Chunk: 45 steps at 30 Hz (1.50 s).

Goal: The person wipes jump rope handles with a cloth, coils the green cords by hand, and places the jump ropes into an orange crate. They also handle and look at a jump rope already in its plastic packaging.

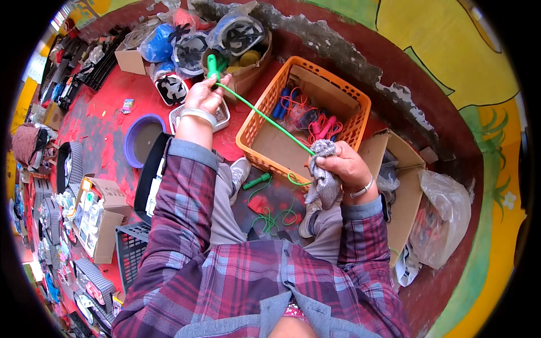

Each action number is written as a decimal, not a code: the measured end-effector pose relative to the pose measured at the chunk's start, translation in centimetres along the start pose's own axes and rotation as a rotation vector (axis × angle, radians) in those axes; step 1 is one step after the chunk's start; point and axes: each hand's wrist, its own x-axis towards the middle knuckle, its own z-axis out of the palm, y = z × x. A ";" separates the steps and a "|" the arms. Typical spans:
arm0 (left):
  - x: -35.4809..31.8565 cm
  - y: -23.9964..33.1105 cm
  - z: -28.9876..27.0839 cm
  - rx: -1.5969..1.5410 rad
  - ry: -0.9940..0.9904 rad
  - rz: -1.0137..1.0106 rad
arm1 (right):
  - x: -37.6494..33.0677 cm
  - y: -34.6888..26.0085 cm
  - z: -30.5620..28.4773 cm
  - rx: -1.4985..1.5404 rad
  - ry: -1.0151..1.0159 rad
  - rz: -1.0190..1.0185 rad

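A: Head view, surface first. What is underfoot?

B: A red-painted floor (107, 121), worn grey in patches. The person sits on it, legs forward, in a plaid shirt. Behind runs a dark red wall base with cracked plaster, and above it a yellow and green painted wall (451, 50).

A: Left hand?

B: The left hand (204, 96) is raised, with its fingers pressed together around the green handle (212, 65) of a green skipping rope (265, 117). The cord runs taut from that handle down to the right hand.

A: Right hand?

B: The right hand (344, 164) has its fingers closed on a grey cloth (323, 174), which wraps the cord where it passes through. The cord's slack lies coiled on the floor between the shoes, and the second green handle (257, 181) lies just beside the left shoe.

A: Surroundings?

B: An orange plastic basket (265, 115) stands ahead, lined with cardboard and holding more ropes in red and blue. Bagged goods in a cardboard box (248, 76) sit beyond it. A purple bowl (131, 146) is to the left, an open cardboard box (403, 191) and a clear plastic bag (445, 219) to the right. A dark crate (128, 248) and small boxed wares line the left edge.
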 end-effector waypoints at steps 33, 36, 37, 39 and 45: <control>-8.2 -9.5 5.0 1.411 -0.957 0.615 | 4.5 1.8 -1.6 -0.504 0.341 -0.186; -8.8 -9.6 5.3 1.398 -0.895 0.976 | 4.7 1.3 -0.6 -0.606 0.438 -0.274; -9.1 -9.3 5.4 1.399 -0.882 1.049 | 4.7 1.5 -0.5 -0.495 0.342 -0.229; -9.5 -8.5 5.8 1.420 -0.930 1.201 | 4.5 1.6 -0.2 -0.270 0.148 -0.147; -13.0 -5.6 7.4 1.375 -0.860 1.644 | 3.7 0.2 2.9 -0.084 -0.060 -0.138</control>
